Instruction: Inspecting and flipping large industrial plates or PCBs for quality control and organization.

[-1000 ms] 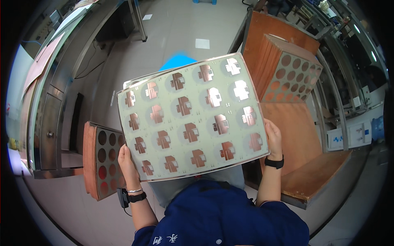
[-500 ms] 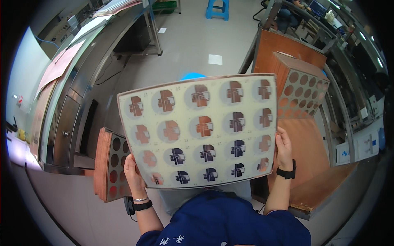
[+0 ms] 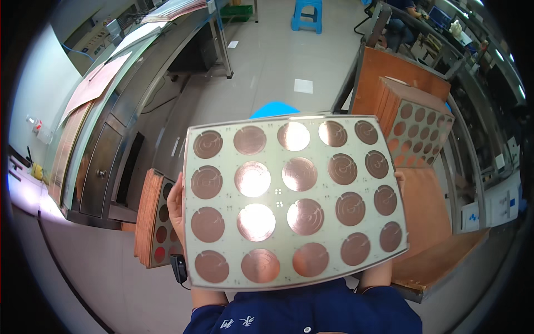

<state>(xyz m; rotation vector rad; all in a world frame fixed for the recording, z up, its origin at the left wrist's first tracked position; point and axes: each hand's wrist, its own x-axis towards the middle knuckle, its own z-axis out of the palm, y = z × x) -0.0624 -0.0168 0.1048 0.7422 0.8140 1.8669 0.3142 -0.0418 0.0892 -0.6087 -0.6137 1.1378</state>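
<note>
A large pale green circuit board panel (image 3: 283, 192) with rows of round copper discs is held up in front of my body. Bright glare lies on several of the discs. My left hand (image 3: 175, 203) grips the panel's left edge, its fingers partly behind the board. At the right edge only a little of my right hand (image 3: 400, 177) shows; the panel covers the rest of it and the wrist. To the left stands a stack of similar panels (image 3: 146, 217) on edge, beside my left hand. Another stack of disc-patterned panels (image 3: 420, 125) leans at the right.
A brown board-lined rack (image 3: 425, 206) holds the right stack. On the left is a metal workbench (image 3: 94, 172) with a drawer and pink papers (image 3: 97, 83). A blue stool (image 3: 307, 15) stands far ahead, and a blue object (image 3: 272, 108) shows behind the panel. Someone sits far right.
The panel's other face is now toward me: round copper discs in place of angular copper and dark shapes. It sits lower and slightly right, and hides my right wrist.
</note>
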